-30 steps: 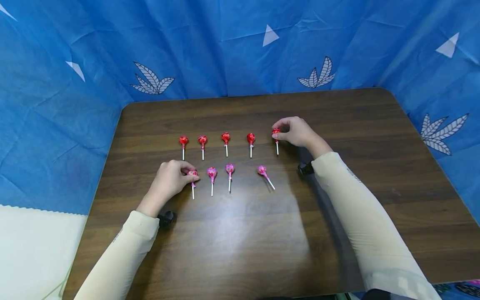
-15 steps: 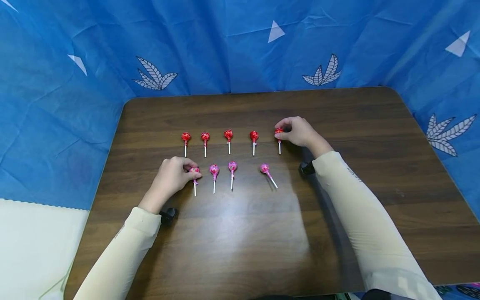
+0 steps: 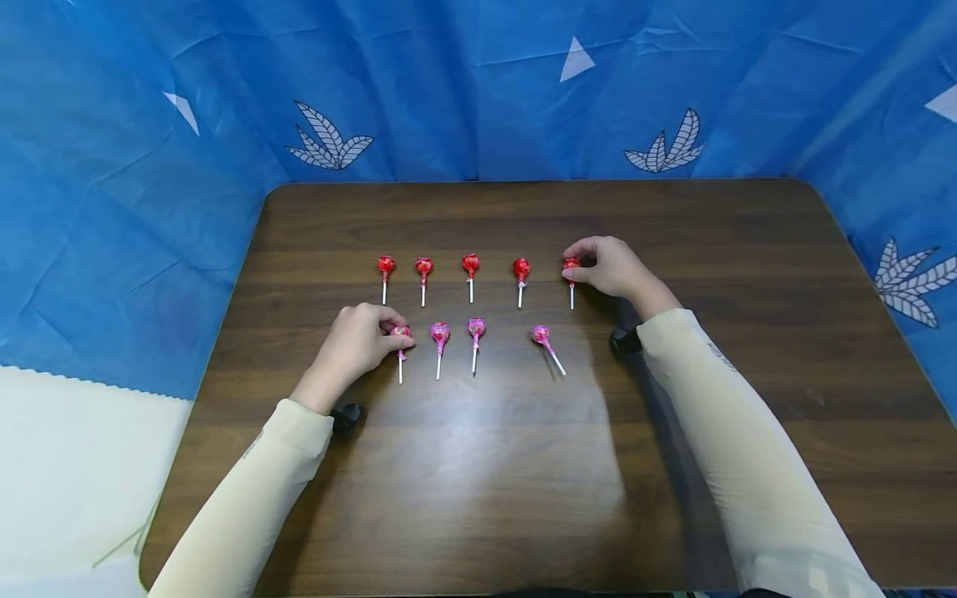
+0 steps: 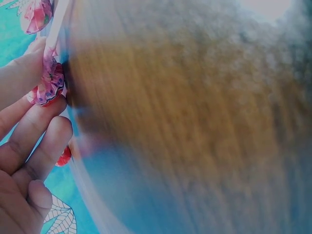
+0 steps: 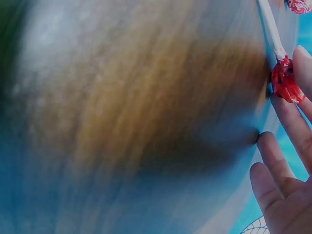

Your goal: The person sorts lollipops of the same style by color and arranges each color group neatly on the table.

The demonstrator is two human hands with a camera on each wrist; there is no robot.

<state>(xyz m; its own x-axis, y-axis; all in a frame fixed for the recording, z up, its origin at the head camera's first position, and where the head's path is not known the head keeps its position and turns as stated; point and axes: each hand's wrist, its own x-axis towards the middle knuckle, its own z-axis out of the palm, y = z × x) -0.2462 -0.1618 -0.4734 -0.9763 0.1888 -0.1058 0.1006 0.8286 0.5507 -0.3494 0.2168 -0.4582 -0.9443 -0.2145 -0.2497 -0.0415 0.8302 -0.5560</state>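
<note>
My left hand (image 3: 359, 342) pinches the head of a pink lollipop (image 4: 50, 85) at the left end of the nearer row, its white stick pointing toward me. Farther right, my right hand (image 3: 616, 267) holds a red lollipop (image 5: 286, 80) between thumb and fingers at the right end of the far row. That stick also points toward me. Beside the left hand lie two more pink lollipops (image 3: 440, 332) (image 3: 476, 328), and a third pink lollipop (image 3: 542, 335) lies slanted to their right. Several red lollipops (image 3: 470, 264) lie spaced out in the far row.
The brown wooden table (image 3: 463, 498) has rounded far corners. A blue patterned curtain (image 3: 449, 100) hangs along its back and sides. White cloth (image 3: 82, 465) shows beyond the table's left edge.
The whole head view has shifted, so everything sits a little farther right in it. Both hands keep the same lollipops, and the two rows stay as they were.
</note>
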